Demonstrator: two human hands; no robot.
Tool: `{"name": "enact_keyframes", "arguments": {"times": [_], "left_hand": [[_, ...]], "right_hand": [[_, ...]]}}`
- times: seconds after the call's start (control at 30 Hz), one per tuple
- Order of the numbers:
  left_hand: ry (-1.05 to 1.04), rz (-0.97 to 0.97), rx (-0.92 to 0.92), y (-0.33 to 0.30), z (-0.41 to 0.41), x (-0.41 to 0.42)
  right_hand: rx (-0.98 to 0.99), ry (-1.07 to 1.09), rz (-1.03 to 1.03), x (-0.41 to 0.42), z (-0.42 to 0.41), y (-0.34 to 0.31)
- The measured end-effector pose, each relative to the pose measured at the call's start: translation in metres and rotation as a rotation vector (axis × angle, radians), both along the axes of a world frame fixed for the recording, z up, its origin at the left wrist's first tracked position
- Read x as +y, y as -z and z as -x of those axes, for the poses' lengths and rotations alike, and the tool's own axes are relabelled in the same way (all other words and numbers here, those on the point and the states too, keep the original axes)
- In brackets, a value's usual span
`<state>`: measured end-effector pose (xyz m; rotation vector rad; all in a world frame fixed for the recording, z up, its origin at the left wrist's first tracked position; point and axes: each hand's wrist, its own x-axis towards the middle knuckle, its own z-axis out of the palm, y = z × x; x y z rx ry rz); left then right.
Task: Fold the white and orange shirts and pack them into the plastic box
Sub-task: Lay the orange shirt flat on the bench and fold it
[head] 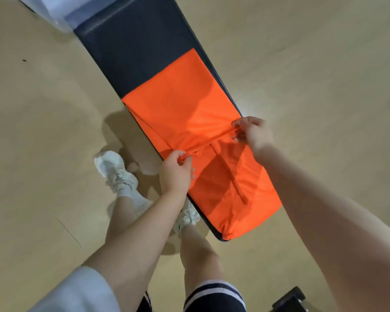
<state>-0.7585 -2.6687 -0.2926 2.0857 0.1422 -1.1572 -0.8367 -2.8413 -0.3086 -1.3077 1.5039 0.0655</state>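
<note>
The orange shirt lies spread along the near half of a long dark padded bench. My left hand pinches a bunched fold of the shirt at the bench's left edge. My right hand pinches the same fold at the right edge, so a ridge of cloth is stretched between both hands. The shirt's near end hangs over the bench's end. A clear plastic box with pale cloth in it, perhaps the white shirt, sits at the bench's far end, mostly cut off.
The bench runs diagonally over a tan floor. My legs and white shoes stand to the bench's left. A black object sits on the floor at the bottom edge.
</note>
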Motion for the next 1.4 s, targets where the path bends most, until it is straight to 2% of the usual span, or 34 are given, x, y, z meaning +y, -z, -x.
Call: {"name": "enact_keyframes", "arguments": {"times": [0.17, 0.27, 0.3, 0.4, 0.53, 0.7, 0.77, 0.87, 0.93, 1.07, 1.17, 1.27, 1.4], "left_hand": [[-0.192, 0.184, 0.156, 0.005, 0.018, 0.0], [-0.391, 0.204, 0.259, 0.003, 0.023, -0.003], [-0.39, 0.165, 0.219, 0.003, 0.026, -0.003], [-0.155, 0.048, 0.016, 0.003, 0.041, 0.005], [-0.003, 0.009, 0.017, 0.004, 0.065, 0.013], [-0.269, -0.102, -0.013, -0.008, 0.097, 0.019], [-0.284, -0.188, 0.045, -0.009, 0.114, 0.027], [-0.302, -0.245, 0.283, -0.003, 0.139, 0.035], [-0.339, -0.25, 0.414, 0.001, 0.151, 0.038], [-0.433, -0.322, 0.392, 0.018, 0.169, 0.042], [-0.413, -0.344, 0.438, 0.02, 0.175, 0.046], [-0.376, -0.28, 0.538, 0.017, 0.179, 0.055], [-0.441, -0.16, 0.578, 0.005, 0.179, 0.059]], "right_hand": [[-0.039, -0.011, 0.042, -0.002, 0.007, 0.016], [-0.048, -0.077, 0.114, -0.002, 0.008, 0.018], [-0.043, -0.113, 0.154, -0.001, 0.011, 0.018], [0.021, -0.23, 0.217, 0.005, 0.031, 0.018], [0.038, -0.292, 0.275, 0.013, 0.062, 0.016], [0.058, -0.271, 0.364, 0.024, 0.106, -0.001], [0.122, -0.264, 0.313, 0.032, 0.135, -0.002], [0.208, -0.149, 0.153, 0.043, 0.168, -0.005], [0.203, -0.098, 0.119, 0.051, 0.182, -0.002], [0.249, -0.078, 0.143, 0.055, 0.197, 0.006], [0.297, -0.054, 0.191, 0.059, 0.202, 0.013], [0.299, 0.009, 0.171, 0.066, 0.206, 0.019], [0.301, 0.01, 0.135, 0.07, 0.207, 0.016]]}}
